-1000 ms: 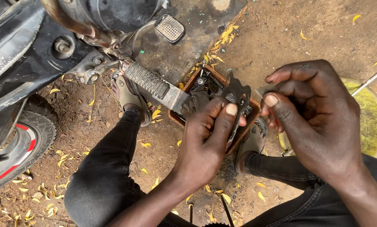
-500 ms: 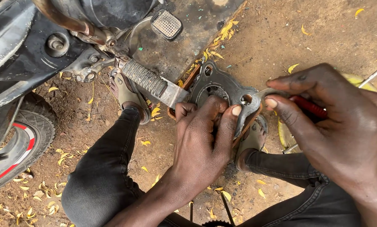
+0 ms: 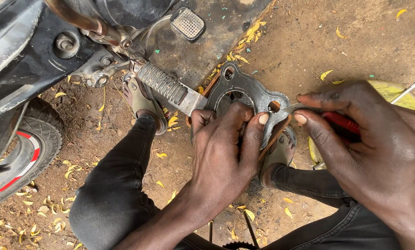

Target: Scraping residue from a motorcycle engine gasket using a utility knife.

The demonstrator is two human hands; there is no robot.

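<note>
Left hand (image 3: 226, 153) grips a grey metal gasket plate (image 3: 249, 95) flat, just beside the motorcycle footpeg (image 3: 163, 85). Right hand (image 3: 374, 143) clasps a red-handled tool (image 3: 339, 121), tip at the plate's right edge. Step, as judged: scraping the face. Next stroke needs a steady plate.

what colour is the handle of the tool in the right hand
Red: the red tool handle shows between the right hand's fingers in the head view.
</note>
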